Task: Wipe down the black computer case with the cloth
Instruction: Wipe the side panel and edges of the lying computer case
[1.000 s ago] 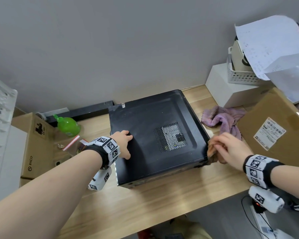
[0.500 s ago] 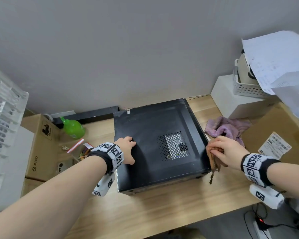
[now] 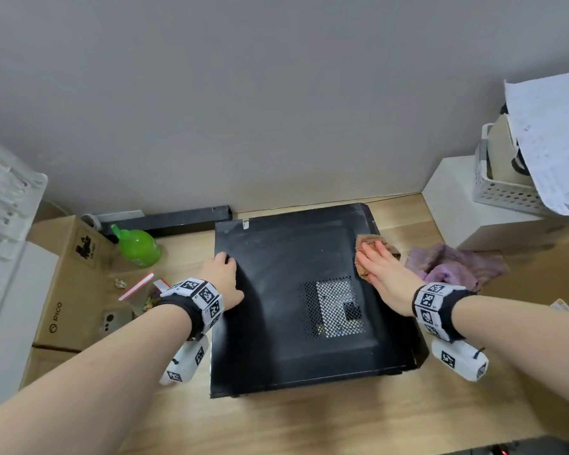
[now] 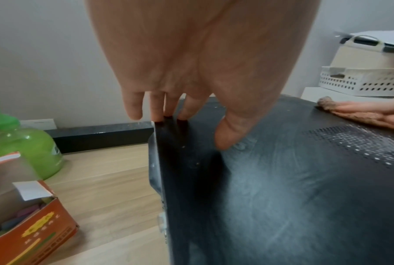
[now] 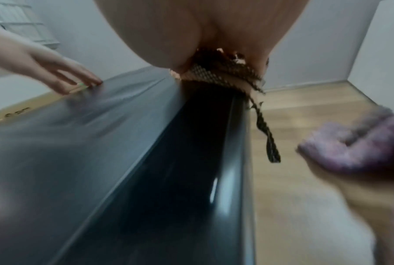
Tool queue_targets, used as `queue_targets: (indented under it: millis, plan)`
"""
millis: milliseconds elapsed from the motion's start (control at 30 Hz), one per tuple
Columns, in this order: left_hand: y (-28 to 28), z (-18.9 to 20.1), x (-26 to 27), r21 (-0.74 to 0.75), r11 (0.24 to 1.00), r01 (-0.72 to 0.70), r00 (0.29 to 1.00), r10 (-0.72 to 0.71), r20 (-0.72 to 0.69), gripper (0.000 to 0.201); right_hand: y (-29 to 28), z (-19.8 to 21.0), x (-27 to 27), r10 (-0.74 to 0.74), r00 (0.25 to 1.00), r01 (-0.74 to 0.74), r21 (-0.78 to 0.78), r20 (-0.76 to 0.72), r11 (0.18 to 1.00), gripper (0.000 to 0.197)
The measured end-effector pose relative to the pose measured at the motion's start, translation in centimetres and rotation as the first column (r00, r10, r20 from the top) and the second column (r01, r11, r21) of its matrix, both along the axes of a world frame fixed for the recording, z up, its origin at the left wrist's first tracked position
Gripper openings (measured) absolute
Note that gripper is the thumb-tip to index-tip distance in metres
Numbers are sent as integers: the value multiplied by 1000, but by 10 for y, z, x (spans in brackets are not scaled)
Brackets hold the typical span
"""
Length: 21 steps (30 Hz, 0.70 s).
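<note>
The black computer case [image 3: 276, 339] lies on its side on the wooden desk [image 3: 309, 421], its mesh vent facing up. My right hand [image 3: 373, 262] lies flat, fingers straight, pressing a brown cloth [image 3: 390, 249] onto the case's top near the far right edge. In the right wrist view the cloth [image 5: 214, 73] sits under my palm and a frayed strand hangs down the case's right side [image 5: 191, 161]. My left hand [image 3: 224, 267] rests on the top at the left edge. Its fingertips [image 4: 159, 114] touch that edge with the fingers nearly straight, holding nothing.
A purple cloth [image 3: 454, 267] lies just right of the case, beside a cardboard box [image 3: 546, 264]. A white box [image 3: 457, 205] carries a basket [image 3: 503, 192]. On the left stand a green bottle [image 3: 138, 246], an orange box [image 4: 32, 233] and a carton [image 3: 69, 284].
My right hand has carried the brown cloth from the case's right front corner up onto the top, farther back, and flattened on it. My left hand slid a little farther back along the left edge.
</note>
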<state>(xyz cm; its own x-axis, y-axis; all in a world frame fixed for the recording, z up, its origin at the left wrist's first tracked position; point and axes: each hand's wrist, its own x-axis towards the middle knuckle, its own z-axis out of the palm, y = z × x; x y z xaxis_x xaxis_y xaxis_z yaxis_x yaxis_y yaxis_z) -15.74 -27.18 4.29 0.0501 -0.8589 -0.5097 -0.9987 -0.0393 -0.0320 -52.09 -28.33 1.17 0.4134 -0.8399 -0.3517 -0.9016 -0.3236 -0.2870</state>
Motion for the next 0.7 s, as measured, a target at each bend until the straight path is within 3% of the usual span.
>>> queue_targets:
  millis: [200, 333, 567, 700]
  plan:
    - [-8, -4, 15, -9, 997, 76, 997, -76, 6, 73, -95, -7, 27, -13, 1000, 13, -59, 13, 998, 54]
    - [-5, -7, 21, -36, 993, 109, 994, -110, -20, 77, -129, -10, 36, -38, 999, 39, -93, 18, 995, 54]
    - [-8, -3, 18, -12, 990, 143, 990, -142, 25, 77, -122, -6, 38, -35, 999, 33, -114, -15, 993, 55]
    - [-2, -4, 17, -23, 989, 147, 988, -146, 41, 77, -64, -8, 44, 69, 998, -68, -104, 5, 992, 57]
